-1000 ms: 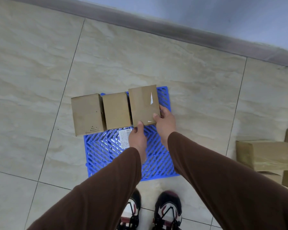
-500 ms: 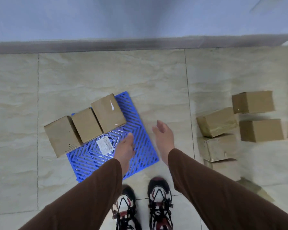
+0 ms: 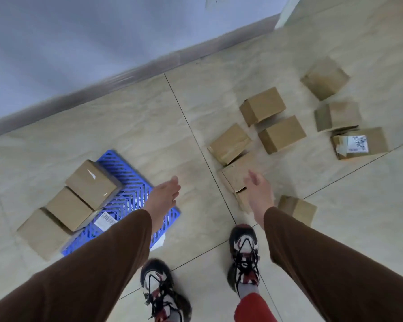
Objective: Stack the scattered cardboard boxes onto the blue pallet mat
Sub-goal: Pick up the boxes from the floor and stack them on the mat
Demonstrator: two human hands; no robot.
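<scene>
- Blue pallet mat [image 3: 135, 182] flat on the tiled floor [image 3: 149, 126], lower left, near the grey skirting of the wall [image 3: 56, 43].
- Three cardboard boxes in a touching row along the mat's far-left edge: box with a torn white fleck [image 3: 91, 183] at the far end, middle box [image 3: 69, 208] beside it, near box [image 3: 41, 233] hanging partly off the mat onto the tile.
- White barcode label [image 3: 106, 220] lying on the mat just in front of the middle box.
- Left hand [image 3: 164, 197] above the mat's right corner, fingers straight and close together, holding nothing.
- Right hand [image 3: 258, 194] over the floor to the right, fingers loosely extended, thumb apart, empty; nearest loose box [image 3: 236, 175] partly hidden beneath it, contact not clear.
- Scattered boxes [image 3: 282, 134] spread over the right-hand tiles, well apart from the mat; one with a white shipping label [image 3: 361, 144] at far right, another [image 3: 297, 209] just right of the right forearm.
- Brown sleeves [image 3: 91, 275] on both arms; two laced shoes [image 3: 243, 252] on the tile at the bottom.
</scene>
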